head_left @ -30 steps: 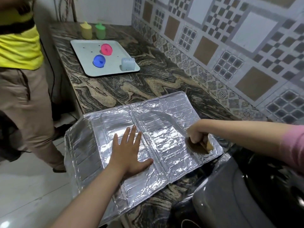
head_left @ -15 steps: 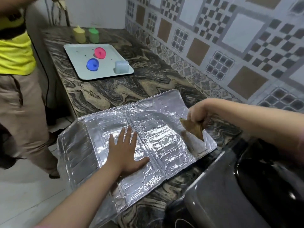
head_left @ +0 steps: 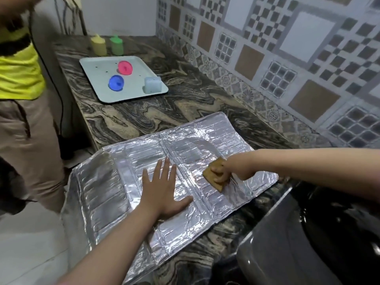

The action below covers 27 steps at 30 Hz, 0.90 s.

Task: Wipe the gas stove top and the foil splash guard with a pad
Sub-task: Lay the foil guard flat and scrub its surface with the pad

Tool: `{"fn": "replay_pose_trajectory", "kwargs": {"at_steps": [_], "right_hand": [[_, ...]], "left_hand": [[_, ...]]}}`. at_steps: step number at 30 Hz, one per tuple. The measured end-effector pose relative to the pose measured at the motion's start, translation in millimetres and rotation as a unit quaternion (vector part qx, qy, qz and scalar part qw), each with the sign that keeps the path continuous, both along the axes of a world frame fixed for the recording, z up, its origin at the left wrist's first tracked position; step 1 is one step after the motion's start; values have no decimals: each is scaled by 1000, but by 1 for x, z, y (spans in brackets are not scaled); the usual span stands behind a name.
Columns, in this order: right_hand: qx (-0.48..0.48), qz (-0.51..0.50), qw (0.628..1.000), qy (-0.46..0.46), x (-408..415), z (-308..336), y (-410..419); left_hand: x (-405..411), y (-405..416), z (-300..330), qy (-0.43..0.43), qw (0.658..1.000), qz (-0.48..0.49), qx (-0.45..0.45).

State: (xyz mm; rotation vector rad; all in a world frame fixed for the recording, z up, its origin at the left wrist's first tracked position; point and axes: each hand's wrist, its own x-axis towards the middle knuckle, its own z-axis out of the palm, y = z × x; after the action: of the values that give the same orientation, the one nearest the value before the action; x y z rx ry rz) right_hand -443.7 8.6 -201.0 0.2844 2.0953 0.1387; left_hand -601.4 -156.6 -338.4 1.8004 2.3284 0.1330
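Across the tabletop: marbled dark-and-tan tabletop runs from 6 toward 12 o'clock, with a patterned tile wall along its right side.
Foil splash guard: the foil splash guard lies unfolded and flat at frame centre, silver, embossed with ribbed ovals, creased into panels; its 9 o'clock panel droops over the tabletop edge.
Gas stove top: a glossy black gas stove top sits at 4 o'clock, just beside the guard's right corner.
Left hand: the left hand presses the middle panel, fingers straight and spread.
Right hand: the right hand has its fingers curled over the pad, gripping it.
Pad: the brown pad is flat on the right panel.
Change: half a second ago the pad was lifted near the guard's 2 o'clock edge; now it is down nearer the middle crease.
Meaning: a fresh stroke seems under way on the guard.
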Motion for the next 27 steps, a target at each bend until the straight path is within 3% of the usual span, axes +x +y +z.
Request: {"fn": "replay_pose_trajectory", "kwargs": {"at_steps": [8,15,22,27], "right_hand": [[23,-41,998,-45,1,4,14],[27,-194,980,27,-29,26,23],[-6,-245,957,157,-44,61,42],[-16,-264,948,178,-34,57,49]], "left_hand": [[0,5,0,5,1000,-11,-4],[1,6,2,-6,1000,-12,-1],[11,25,0,-8,1000,-9,-7],[28,57,2,-23,999,-24,-8]]}}
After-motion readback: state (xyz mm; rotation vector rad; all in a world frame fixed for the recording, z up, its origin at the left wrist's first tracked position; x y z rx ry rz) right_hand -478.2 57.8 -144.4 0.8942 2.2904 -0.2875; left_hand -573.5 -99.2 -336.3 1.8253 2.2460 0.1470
